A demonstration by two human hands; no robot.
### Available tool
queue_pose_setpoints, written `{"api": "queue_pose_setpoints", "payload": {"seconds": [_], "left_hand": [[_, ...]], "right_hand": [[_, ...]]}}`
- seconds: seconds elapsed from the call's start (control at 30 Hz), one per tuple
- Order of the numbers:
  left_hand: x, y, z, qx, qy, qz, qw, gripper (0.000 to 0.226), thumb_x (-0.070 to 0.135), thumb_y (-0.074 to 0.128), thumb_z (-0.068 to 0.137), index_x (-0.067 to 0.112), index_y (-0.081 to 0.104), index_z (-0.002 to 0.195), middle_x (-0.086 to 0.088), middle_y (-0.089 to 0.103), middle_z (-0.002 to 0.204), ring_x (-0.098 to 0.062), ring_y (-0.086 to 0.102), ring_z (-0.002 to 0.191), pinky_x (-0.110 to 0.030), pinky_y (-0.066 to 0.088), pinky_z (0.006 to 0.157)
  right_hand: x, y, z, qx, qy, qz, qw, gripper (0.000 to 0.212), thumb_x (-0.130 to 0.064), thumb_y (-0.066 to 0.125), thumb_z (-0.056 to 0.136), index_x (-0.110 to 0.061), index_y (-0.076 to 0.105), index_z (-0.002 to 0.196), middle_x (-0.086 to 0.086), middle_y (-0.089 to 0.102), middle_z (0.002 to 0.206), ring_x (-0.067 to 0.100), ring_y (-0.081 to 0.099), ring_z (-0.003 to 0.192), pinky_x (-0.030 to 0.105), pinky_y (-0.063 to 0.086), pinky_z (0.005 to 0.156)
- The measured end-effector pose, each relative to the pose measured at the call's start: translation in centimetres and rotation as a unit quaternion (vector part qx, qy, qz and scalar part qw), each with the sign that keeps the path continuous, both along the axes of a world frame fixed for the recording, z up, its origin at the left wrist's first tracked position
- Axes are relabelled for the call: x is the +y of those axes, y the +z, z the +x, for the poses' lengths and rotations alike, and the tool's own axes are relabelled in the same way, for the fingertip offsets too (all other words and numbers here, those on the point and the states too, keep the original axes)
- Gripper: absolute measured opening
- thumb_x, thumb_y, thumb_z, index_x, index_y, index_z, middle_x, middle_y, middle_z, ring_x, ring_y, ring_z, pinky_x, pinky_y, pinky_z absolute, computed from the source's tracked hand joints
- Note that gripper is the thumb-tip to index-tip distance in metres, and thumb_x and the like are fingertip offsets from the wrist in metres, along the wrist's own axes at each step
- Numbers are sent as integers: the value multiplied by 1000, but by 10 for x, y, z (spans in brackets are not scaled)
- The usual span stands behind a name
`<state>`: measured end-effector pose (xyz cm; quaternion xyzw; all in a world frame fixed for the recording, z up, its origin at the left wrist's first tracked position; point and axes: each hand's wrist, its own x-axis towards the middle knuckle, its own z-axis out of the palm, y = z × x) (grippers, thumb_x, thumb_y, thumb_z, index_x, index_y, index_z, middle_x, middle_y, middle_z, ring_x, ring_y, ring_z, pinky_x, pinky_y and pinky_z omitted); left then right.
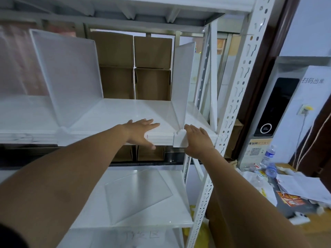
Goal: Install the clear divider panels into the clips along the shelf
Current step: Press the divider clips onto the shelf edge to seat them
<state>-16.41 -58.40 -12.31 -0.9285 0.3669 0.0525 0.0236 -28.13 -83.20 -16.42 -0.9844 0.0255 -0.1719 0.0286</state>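
Observation:
Two clear divider panels stand upright on the white shelf (121,113). The left panel (69,72) sits in a white clip (63,136) at the shelf's front edge. The right panel (182,81) sits in another white clip (180,139). My left hand (143,131) lies flat on the shelf's front edge, fingers straight, thumb under the lip. My right hand (197,138) rests against the right side of that clip, fingers extended over the shelf edge. A loose clear panel (138,192) lies flat on the lower shelf (179,217).
Brown cardboard boxes (134,65) stand behind the shelf. A perforated white upright (232,108) frames the right side. To the right, a white machine (279,108) with a dark screen, water bottles (269,160) and scattered papers (300,187) cover a desk.

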Motion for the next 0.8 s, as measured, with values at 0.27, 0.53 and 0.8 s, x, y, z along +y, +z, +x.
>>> {"api": "queue_pose_setpoints", "payload": {"seconds": [0.27, 0.53, 0.8], "left_hand": [[60, -11, 28, -90, -66, 8, 994, 109, 67, 70, 80, 48, -3, 159, 15, -1, 169, -11, 5, 156, -50, 16, 124], [79, -23, 41, -115, -75, -20, 990, 103, 64, 65, 82, 53, -6, 155, 19, 0, 169, -4, 5, 154, -47, 12, 123], [78, -27, 39, -153, -62, -15, 986, 103, 68, 61, 82, 40, 1, 161, 8, 5, 170, -13, 9, 156, -52, 18, 122]], "right_hand": [[5, -22, 10, -55, -72, -51, 995, 80, -15, 75, 71, -12, 38, 141, 6, 47, 148, 23, 40, 140, 40, 26, 121], [7, -30, 19, -120, -94, -45, 987, 67, -17, 77, 66, -13, 49, 127, 5, 60, 129, 25, 53, 126, 42, 36, 114], [14, -37, 20, -160, -109, -21, 981, 62, -13, 76, 62, -13, 49, 119, 5, 63, 118, 27, 55, 120, 43, 33, 114]]}}
